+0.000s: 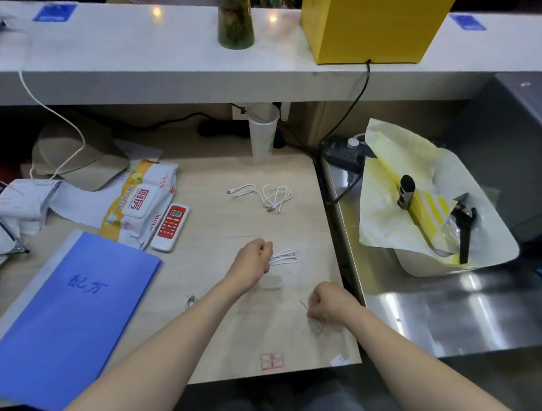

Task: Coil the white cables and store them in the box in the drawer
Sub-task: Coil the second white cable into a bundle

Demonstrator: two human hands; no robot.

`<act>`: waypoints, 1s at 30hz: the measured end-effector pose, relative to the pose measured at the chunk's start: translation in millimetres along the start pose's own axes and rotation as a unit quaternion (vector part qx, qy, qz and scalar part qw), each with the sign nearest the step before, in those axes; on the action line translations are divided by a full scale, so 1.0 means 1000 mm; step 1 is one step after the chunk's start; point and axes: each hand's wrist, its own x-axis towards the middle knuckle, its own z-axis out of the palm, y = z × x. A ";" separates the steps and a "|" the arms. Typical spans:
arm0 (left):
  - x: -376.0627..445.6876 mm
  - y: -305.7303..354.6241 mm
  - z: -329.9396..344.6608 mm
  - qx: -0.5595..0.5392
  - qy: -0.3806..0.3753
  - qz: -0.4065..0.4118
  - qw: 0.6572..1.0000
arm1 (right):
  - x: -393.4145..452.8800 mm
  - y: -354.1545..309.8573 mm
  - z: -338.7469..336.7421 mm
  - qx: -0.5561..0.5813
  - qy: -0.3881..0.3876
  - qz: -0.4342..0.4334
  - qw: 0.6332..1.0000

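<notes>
blue folder [63,312], remote control [170,227], yellow box [371,22]

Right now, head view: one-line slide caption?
Left hand holds a coiled white cable; right hand pinches a thin tie; second cable lies loose.

Desk [237,209] w/ cable [265,196], folder [66,312], prob. wipes [141,203]

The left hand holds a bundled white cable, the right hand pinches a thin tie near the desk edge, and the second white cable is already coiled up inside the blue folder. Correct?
Not quite. The head view shows the second white cable lying loose on the bare desk, beyond the hands, not inside the blue folder. The rest holds: the left hand holds the bundled cable, and the right hand pinches a thin tie.
</notes>
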 end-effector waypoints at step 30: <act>-0.008 0.015 -0.011 -0.070 -0.154 -0.019 0.985 | 0.011 -0.017 -0.046 0.529 -0.077 -0.057 0.843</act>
